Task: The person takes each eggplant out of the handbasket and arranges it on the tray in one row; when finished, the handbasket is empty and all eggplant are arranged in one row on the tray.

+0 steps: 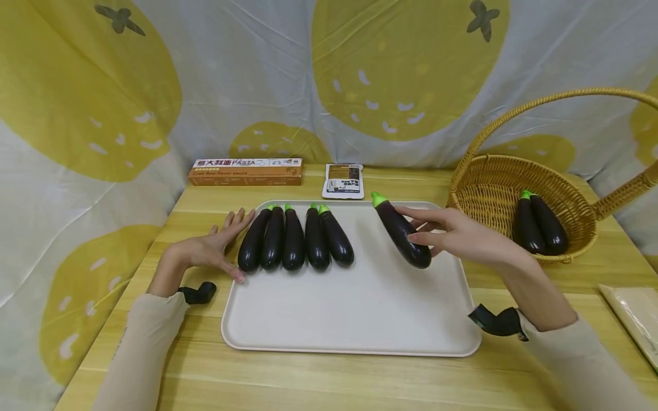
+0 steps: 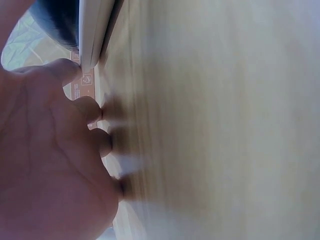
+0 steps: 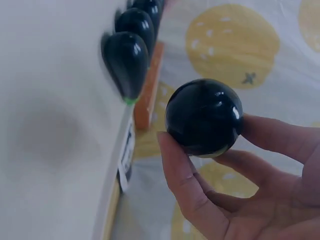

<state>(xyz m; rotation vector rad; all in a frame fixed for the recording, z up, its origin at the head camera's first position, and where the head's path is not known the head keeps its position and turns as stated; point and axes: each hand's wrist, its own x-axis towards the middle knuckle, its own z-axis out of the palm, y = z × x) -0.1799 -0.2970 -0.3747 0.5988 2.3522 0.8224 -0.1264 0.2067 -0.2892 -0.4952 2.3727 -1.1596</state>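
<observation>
My right hand pinches a dark eggplant with a bright green cap, over the right part of a white tray. In the right wrist view, thumb and fingers grip the sides of that eggplant, its rounded end toward the camera. Several eggplants lie side by side on the tray's left half, caps pointing away. At the tray's left edge my left hand rests with fingers spread, close beside the leftmost eggplant. The left wrist view shows its palm, with fingertips on or near the wooden table.
On the right stands a wicker basket with a tall handle and two eggplants inside. Behind the tray lie a pasta box and a small white-and-brown packet. A flat beige package lies at the far right.
</observation>
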